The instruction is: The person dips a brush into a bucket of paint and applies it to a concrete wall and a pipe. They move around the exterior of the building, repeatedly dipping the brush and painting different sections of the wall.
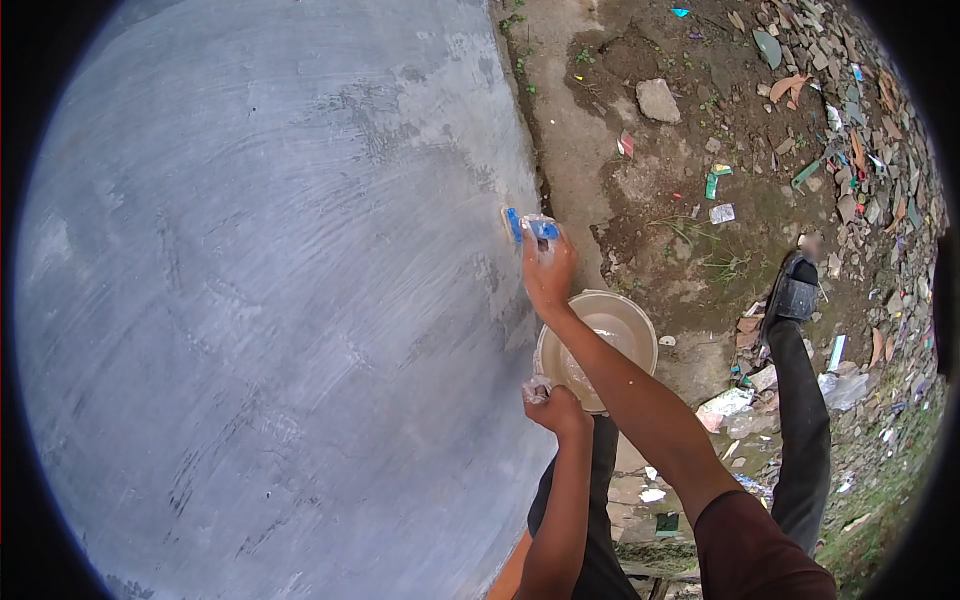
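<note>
Leftmost, grey surface (300, 290): we see curved streaks across it, and it ends in a long edge beside the bare ground.
Blue tool (514, 225): at that edge, its pale face turned toward the surface, presumably so the two meet flat; we cannot confirm contact.
Right hand (548, 265): fingers closed around the tool from the ground side, which leaves its face free.
Left hand (558, 410): curled around a crumpled whitish wad (537, 389), near the bucket's rim.
Bucket (646, 325): pale and round, close to the surface, probably to suit both hands; the right forearm (620, 385) crosses its mouth and hides part of the inside.
Stone (658, 101): on the soil, well apart from the hands.
Sandalled foot (797, 290): beside the litter.
Rubble (860, 110): we judge this loose, uneven footing.
</note>
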Action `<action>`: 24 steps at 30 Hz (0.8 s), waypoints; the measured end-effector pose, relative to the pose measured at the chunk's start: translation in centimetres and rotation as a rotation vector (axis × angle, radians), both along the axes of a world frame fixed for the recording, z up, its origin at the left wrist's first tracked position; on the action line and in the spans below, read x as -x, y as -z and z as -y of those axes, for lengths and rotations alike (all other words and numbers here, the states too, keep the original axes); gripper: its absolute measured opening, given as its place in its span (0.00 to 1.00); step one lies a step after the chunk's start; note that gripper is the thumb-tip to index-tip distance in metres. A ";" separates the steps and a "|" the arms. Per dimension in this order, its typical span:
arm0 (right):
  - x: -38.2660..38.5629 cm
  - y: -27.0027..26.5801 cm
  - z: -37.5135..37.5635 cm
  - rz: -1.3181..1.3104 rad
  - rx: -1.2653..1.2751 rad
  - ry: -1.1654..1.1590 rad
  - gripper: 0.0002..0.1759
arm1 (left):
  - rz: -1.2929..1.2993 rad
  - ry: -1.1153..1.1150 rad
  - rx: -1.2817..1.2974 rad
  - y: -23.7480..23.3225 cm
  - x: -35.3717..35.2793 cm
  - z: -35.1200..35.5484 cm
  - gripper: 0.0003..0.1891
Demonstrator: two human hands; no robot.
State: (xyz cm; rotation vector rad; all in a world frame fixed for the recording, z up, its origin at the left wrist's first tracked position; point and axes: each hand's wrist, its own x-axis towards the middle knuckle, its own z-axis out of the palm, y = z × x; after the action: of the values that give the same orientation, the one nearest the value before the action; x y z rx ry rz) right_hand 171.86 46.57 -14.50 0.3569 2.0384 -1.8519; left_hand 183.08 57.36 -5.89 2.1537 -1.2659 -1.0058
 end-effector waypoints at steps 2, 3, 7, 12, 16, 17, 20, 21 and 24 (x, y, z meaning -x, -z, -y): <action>-1.2 -3.8 -0.9 0.080 0.151 0.007 0.10 | -0.030 -0.052 -0.006 -0.2 0.5 -0.4 0.14; -1.9 -6.1 -1.7 0.125 0.251 0.022 0.10 | -0.064 0.079 0.083 0.4 -0.3 -0.7 0.14; -2.0 -15.5 -7.7 0.404 0.584 -0.137 0.10 | -0.121 0.178 0.189 1.4 -0.6 -2.0 0.14; -1.0 -19.0 -15.3 0.450 0.559 -0.157 0.10 | -0.169 0.099 0.257 1.7 0.3 -3.8 0.12; 3.9 -16.8 -22.4 0.327 0.341 -0.164 0.08 | -0.169 0.042 0.252 1.3 -1.0 -6.4 0.14; 5.1 -15.7 -24.4 0.264 0.202 -0.283 0.07 | -0.138 0.062 0.216 1.0 -1.3 -7.5 0.15; 7.0 -14.9 -28.3 -0.043 -0.009 -0.635 0.07 | -0.159 -0.063 0.247 -2.7 2.3 -11.2 0.18; 7.3 -15.0 -29.2 -0.195 -0.076 -0.811 0.08 | -0.124 -0.098 0.308 -3.6 3.1 -12.4 0.18; 5.9 -14.0 -31.2 -0.101 -0.151 -1.056 0.10 | -0.140 -0.153 0.271 -6.0 4.3 -15.7 0.20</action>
State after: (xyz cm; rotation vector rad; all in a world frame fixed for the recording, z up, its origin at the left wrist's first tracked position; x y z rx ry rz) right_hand 166.00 77.81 -0.50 -0.6774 1.8368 -1.0592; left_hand 178.82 73.02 0.09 1.9067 -1.0852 -0.8525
